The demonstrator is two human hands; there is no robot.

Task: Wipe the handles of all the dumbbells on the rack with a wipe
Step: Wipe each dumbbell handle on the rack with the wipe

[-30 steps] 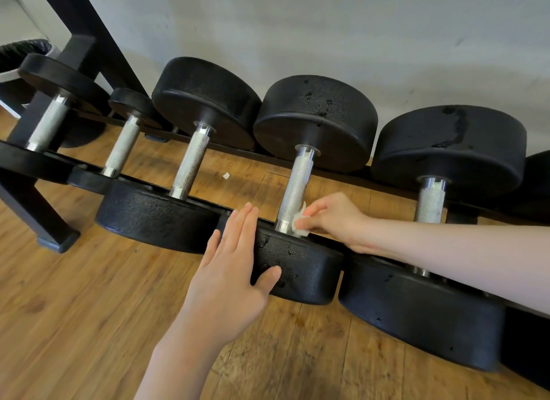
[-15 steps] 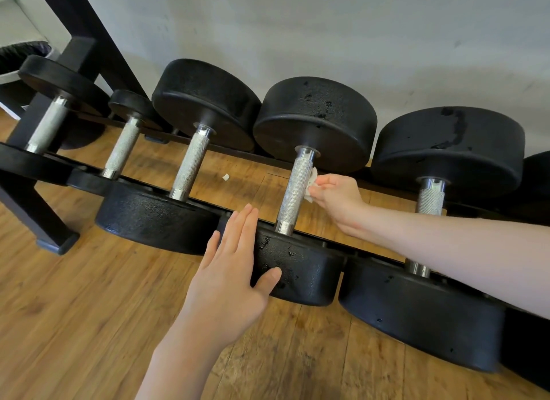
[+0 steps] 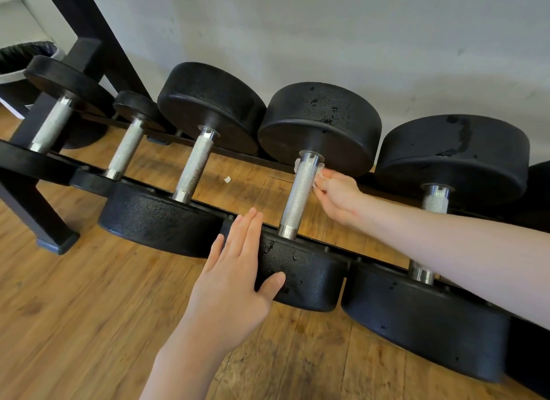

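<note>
Right grip [image 3: 336, 194] pinching small white wipe [image 3: 318, 178] against top of knurled steel dumbbell handle [image 3: 299, 195]; left grip [image 3: 235, 268] flat, fingers straight, bracing near black rubber dumbbell head [image 3: 306, 276].

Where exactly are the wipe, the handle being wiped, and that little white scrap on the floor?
wipe [image 3: 319, 171], head view: white edge showing beside the right hand's fingertips.
handle being wiped [image 3: 297, 197], head view: middle of the knurled metal bar.
white scrap [image 3: 227, 179], head view: its centre, on the wooden floor behind the rack.
</note>
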